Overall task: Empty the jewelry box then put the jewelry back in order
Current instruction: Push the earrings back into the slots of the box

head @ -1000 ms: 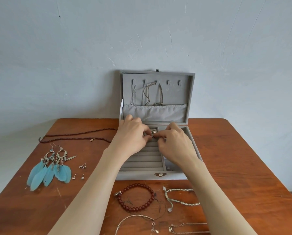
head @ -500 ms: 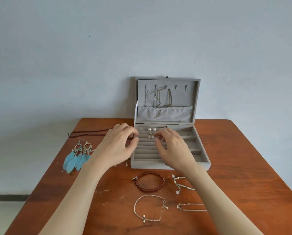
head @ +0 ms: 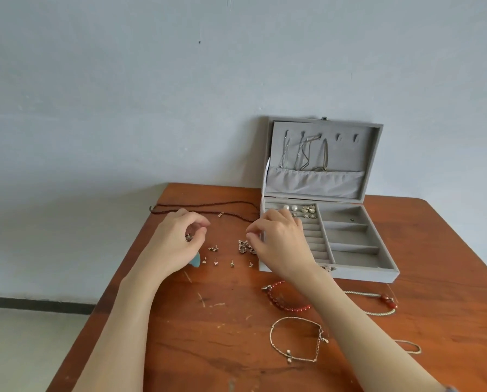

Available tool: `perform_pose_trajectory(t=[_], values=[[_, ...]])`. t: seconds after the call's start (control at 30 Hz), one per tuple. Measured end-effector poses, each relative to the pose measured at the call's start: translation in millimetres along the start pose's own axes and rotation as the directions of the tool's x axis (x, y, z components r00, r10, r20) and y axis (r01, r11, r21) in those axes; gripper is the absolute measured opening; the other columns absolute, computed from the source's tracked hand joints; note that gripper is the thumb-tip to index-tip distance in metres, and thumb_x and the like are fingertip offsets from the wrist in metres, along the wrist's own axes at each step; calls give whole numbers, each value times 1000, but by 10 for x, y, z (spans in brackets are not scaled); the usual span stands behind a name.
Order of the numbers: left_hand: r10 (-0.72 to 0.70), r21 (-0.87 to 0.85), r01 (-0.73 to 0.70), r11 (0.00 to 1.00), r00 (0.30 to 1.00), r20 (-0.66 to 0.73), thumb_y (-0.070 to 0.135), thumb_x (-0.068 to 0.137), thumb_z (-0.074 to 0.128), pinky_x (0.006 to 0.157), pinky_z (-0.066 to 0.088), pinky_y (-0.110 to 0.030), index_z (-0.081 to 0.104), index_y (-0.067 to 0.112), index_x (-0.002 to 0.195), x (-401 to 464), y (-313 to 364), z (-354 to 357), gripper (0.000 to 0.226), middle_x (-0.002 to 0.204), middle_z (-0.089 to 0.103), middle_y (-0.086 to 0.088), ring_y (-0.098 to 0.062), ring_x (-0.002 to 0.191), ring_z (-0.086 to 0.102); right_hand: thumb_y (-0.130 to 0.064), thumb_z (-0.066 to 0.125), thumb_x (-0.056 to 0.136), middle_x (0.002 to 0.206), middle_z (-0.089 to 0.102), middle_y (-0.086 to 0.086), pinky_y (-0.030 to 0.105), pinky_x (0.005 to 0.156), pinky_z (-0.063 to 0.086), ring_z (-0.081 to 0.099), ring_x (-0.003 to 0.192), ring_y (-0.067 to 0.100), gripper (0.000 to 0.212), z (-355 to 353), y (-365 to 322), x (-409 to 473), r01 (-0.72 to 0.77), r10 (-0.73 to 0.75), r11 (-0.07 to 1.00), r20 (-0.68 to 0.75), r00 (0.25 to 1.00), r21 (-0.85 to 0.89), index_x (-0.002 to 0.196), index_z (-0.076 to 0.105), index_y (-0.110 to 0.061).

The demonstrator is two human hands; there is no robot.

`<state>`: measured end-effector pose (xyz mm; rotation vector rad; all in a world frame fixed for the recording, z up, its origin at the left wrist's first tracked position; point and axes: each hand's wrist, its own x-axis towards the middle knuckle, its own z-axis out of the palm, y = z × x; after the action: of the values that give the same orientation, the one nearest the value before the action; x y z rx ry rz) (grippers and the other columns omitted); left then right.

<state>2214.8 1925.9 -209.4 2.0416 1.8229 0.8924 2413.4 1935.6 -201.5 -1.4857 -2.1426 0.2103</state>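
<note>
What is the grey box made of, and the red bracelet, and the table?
The jewelry box looks covered in soft grey velvet or suede-like fabric: matte, no shine, with a fuzzy lining. The red bracelet looks like glossy round beads, maybe glass, stone or plastic; they catch small highlights. The table looks like reddish-brown varnished wood, with grain streaks and pale scratches.

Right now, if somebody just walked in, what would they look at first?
Probably the open grey velvet jewelry box at the back of the scratched wooden table, chains hanging in its lid. Next, the left hand and right hand hovering over tiny silver stud earrings just left of the box.
</note>
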Motion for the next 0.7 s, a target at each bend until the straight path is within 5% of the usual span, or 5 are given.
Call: perform_pose_trajectory(t=[0.43,0.7], values=[[-46,101,38,994,996,76,27,86,63,90,36,-28,67,29,93,-24,7,-22,9,99,55,11,-11,107,41,-33,55,87,103,56,-3,37,91,20,39,105,19,20,248,-374,124,167,-150,980,145,978,-109,101,69,-33],[-55,110,42,993,992,112,27,84,64,90,33,-29,68,28,93,-29,28,-26,10,96,55,12,-10,102,38,-29,48,92,106,57,0,35,88,25,41,107,21,25,305,-322,118,256,-234,943,124,964,-211,102,68,-18]])
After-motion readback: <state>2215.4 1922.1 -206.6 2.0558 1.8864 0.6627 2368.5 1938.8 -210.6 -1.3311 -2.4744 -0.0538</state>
